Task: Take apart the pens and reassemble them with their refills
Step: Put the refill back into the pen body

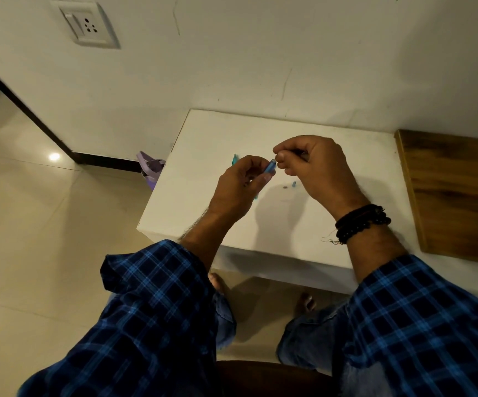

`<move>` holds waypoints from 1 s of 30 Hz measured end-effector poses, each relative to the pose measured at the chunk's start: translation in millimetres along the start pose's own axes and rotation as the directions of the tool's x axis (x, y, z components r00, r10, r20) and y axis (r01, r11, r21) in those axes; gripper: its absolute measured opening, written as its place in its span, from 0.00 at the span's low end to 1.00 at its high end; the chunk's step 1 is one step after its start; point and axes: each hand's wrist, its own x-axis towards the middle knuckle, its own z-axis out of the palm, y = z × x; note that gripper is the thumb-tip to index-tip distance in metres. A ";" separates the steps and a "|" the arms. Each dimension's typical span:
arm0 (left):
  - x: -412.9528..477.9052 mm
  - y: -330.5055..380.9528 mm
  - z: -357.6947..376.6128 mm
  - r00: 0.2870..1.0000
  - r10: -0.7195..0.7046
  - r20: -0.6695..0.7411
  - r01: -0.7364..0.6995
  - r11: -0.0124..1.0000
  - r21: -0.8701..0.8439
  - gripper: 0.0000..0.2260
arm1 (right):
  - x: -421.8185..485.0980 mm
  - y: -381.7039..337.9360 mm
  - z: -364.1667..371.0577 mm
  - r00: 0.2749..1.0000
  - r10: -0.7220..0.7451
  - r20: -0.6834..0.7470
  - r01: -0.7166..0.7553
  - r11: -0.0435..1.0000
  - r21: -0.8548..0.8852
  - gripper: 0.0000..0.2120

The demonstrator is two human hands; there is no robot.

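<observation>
While curled fingers hide most of the blue pen barrel (pixel 270 168), the left grip (pixel 242 183) holds it, its end just beside the right grip (pixel 315 164), which pinches a thin dark piece (pixel 303 153), hard to identify.

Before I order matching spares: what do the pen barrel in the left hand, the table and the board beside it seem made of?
Pen barrel: likely translucent blue plastic; glossy, see-through tint. Table: white, matte, maybe painted or laminated board; no grain. Board: wood or wood-look laminate; brown grain streaks.
</observation>
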 end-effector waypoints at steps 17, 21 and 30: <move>4.2 -1.9 1.5 0.990 0.000 -0.140 0.006 0.999 0.042 0.07 | -4.1 -7.7 0.3 0.965 -0.080 -0.250 0.115 0.986 0.125 0.03; 3.2 5.3 -2.1 0.984 0.048 -0.174 -0.043 0.999 0.030 0.20 | -4.0 -2.4 -0.8 0.943 -0.007 -0.332 0.060 0.987 0.152 0.04; 2.9 5.1 -0.7 0.990 0.057 -0.128 -0.051 0.998 0.046 0.21 | -4.6 1.3 0.8 0.938 0.007 -0.345 0.043 0.990 0.138 0.04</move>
